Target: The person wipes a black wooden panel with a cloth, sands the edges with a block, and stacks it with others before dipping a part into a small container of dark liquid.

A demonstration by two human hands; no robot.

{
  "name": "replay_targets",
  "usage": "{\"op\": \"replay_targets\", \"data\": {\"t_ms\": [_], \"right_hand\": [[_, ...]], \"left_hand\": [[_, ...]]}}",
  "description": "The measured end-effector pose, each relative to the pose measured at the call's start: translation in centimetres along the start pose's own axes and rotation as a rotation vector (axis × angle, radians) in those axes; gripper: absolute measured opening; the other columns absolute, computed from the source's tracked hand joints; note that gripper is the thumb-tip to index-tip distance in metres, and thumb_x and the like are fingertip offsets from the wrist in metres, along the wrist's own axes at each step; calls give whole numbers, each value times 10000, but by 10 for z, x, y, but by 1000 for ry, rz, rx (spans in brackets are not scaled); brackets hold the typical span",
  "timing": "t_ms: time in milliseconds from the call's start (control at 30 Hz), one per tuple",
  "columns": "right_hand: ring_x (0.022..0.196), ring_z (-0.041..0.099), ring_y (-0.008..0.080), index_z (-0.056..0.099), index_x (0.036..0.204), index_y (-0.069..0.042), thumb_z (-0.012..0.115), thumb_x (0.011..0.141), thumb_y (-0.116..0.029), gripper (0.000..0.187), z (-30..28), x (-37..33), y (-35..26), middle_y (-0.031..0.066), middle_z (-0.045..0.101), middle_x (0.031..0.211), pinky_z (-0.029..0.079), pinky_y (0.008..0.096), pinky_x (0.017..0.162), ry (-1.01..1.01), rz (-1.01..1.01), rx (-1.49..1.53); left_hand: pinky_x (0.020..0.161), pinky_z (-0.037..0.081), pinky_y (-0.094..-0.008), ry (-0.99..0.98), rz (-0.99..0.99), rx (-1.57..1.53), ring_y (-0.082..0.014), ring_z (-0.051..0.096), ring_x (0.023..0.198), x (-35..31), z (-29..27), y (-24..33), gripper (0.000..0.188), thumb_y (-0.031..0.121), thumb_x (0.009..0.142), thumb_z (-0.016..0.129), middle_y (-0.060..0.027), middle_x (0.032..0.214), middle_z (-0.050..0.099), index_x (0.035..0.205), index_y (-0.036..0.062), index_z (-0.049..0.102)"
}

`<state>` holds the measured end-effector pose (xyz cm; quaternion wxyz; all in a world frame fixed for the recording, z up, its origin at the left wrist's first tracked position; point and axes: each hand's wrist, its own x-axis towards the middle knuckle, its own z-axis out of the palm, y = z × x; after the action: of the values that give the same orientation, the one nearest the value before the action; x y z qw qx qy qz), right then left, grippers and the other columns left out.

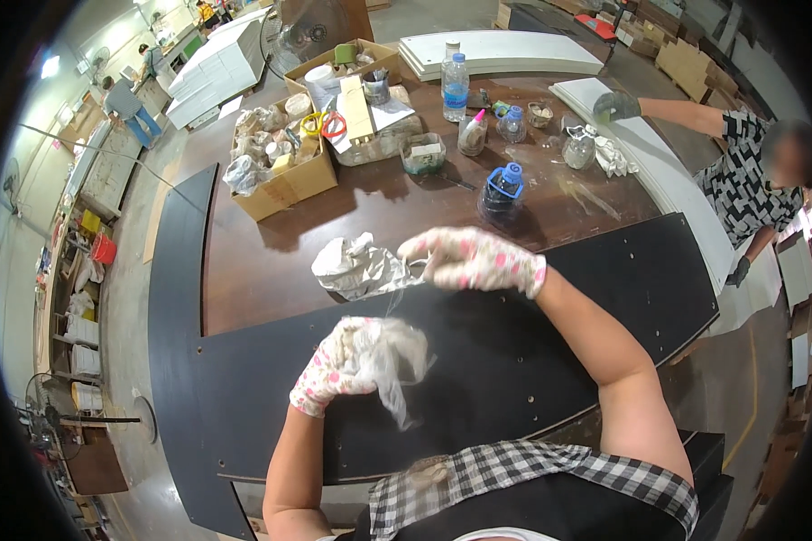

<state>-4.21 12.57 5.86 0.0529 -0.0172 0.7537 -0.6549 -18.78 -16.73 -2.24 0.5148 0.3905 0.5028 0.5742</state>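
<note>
My left hand (334, 365), in a white glove with pink dots, is closed on a crumpled whitish rag (395, 359). Thin, partly see-through folds of it hang past the fingers over a black panel (478, 352). In a matching glove, my right hand (478, 259) reaches left above the panel's far edge, its fingers stretched out and thumb apart. Its fingertips come close to a crumpled white bundle (359, 268), cloth or bag, at the edge of the brown table (280, 261); whether they touch is unclear.
Beyond my hands stand a blue-capped jar (502, 191), a pink-tipped bottle (473, 133), a water bottle (456, 88) and a carton of odds and ends (289, 189) near orange scissors (334, 124). At right, a gloved co-worker (749, 171) stands beside white panels (650, 149).
</note>
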Motion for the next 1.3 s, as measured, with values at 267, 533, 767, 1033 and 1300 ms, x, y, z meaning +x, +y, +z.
{"op": "replay_targets", "data": {"t_ms": [267,533,767,1033,1300], "right_hand": [[1120,627,353,616,1307,-115,637,825,-76,485,-37,72,49,120,671,1180,512,398,957,-98,56,-868],[1101,653,265,616,1330,-120,555,872,-43,468,-15,84,58,107,683,1235,502,367,971,-471,-241,-463],[831,649,148,701,1009,-24,669,900,-189,201,-71,83,63,68,696,860,524,320,774,-84,94,-341],[843,643,128,696,1108,-58,687,897,-154,231,-108,192,59,47,708,940,518,295,783,242,-166,-259],[1000,712,367,749,1035,-35,584,840,-178,293,-182,176,99,220,722,1060,575,453,860,496,516,-1361]], "left_hand": [[1079,420,-379,-103,-109,-242,-208,557,1224,8,22,36,818,234,656,907,-106,1323,609,1350,0,542],[973,438,-368,35,-224,-543,-221,544,1153,-7,15,6,637,210,750,822,-125,1260,567,1293,27,545],[513,488,-309,624,-313,192,-184,608,540,4,7,54,635,-58,882,577,-114,654,631,1483,118,472],[819,490,-360,153,-271,-620,-248,614,938,-5,6,26,288,202,915,628,-155,1079,611,1110,-2,573],[1062,437,-406,-67,-62,-444,-288,566,1248,-7,10,30,762,310,722,869,-191,1461,492,1324,-48,570]]}}
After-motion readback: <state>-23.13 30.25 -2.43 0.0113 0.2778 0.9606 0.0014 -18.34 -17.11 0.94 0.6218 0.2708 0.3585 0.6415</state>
